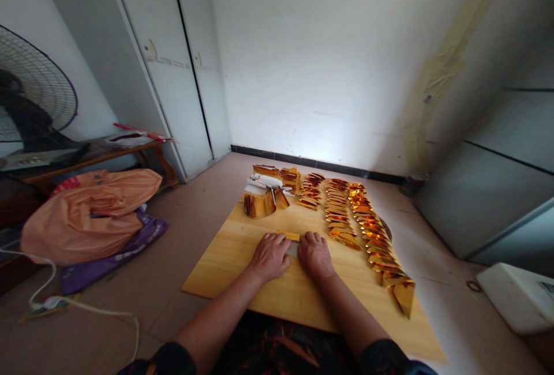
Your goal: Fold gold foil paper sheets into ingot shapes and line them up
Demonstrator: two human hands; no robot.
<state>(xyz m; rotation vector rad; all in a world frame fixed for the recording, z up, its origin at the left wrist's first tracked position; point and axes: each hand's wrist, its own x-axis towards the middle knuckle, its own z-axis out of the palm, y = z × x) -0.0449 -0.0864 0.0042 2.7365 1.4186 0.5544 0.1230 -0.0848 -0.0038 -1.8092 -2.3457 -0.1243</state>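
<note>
On the wooden board [234, 259], my left hand [270, 257] and my right hand [315, 255] face each other with a small gap between them. Between them lies a sheet of gold foil paper [292, 248], greyish on its near part, with a gold strip along its far edge. The fingers of both hands are bent and press on that far edge from either side. Folded gold foil pieces stand in overlapping rows to the right, the nearest row [341, 219] just beyond my right hand. Curved gold sheets [258, 205] stand beyond my left hand.
A white roll or packet [265, 181] lies among the gold sheets at the back. The longest row of folded foil [376, 248] runs along the board's right edge. Left are a fan [34, 86], orange and purple bags [90, 213] and a white cable [104, 312]. A white box [517, 297] stands right.
</note>
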